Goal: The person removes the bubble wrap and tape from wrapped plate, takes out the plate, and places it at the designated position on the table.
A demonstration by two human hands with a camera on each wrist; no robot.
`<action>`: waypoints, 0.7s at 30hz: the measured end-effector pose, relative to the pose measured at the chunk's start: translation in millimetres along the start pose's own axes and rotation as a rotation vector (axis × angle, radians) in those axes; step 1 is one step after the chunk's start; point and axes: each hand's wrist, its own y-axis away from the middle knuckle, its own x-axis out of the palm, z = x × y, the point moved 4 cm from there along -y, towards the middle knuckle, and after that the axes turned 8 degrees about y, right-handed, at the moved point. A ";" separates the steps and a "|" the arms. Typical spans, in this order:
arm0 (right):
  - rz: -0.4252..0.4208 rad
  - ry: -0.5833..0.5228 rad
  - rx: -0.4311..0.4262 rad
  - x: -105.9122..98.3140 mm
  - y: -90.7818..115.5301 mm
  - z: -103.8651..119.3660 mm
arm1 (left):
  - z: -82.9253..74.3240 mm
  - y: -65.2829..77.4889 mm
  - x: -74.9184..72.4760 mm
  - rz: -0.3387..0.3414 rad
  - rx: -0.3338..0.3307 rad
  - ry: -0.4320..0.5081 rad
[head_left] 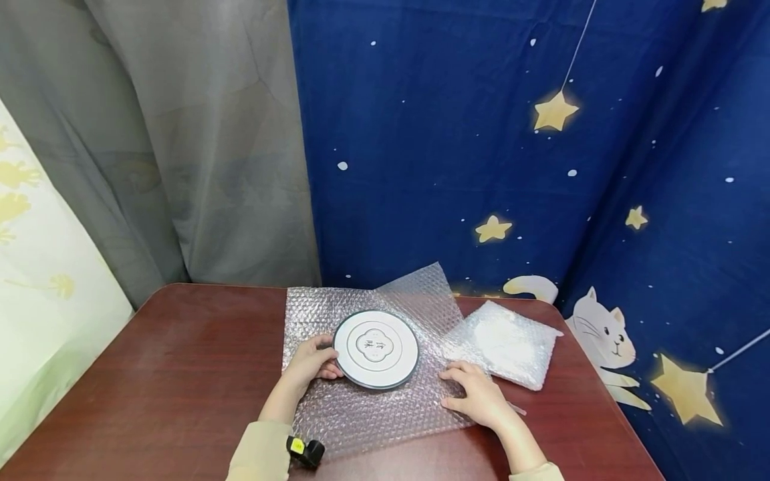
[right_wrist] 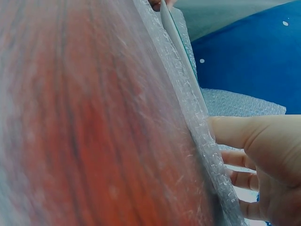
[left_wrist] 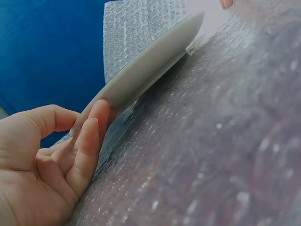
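Observation:
A round white plate (head_left: 376, 349) with a dark green rim and printed characters in its middle lies over a sheet of bubble wrap (head_left: 373, 417). My left hand (head_left: 312, 359) pinches the plate's left rim, thumb above and fingers beneath. The left wrist view shows this hand (left_wrist: 61, 155) at the near end of the plate (left_wrist: 146, 66), whose underside is visible. My right hand (head_left: 475, 393) rests on the wrap to the right of the plate, fingers spread. In the right wrist view, the thumb and fingertips of this hand (right_wrist: 268, 165) are right at the bubble wrap (right_wrist: 183, 94).
A bubble-wrapped packet (head_left: 511, 344) lies at the right on the reddish-brown table (head_left: 180, 374). A flap of the wrap overlaps its left side. Behind the table hang a grey curtain (head_left: 234, 147) and a blue star-patterned curtain (head_left: 433, 147).

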 end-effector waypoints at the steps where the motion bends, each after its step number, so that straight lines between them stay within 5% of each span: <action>1: 0.000 -0.002 0.002 0.2 0.2 -0.1 | 0.9 -0.3 -0.4 -0.001 0.002 -0.001; 21: -0.006 -0.014 0.008 1.3 -0.4 -2.1 | -0.5 0.3 -4.5 -0.047 0.017 0.012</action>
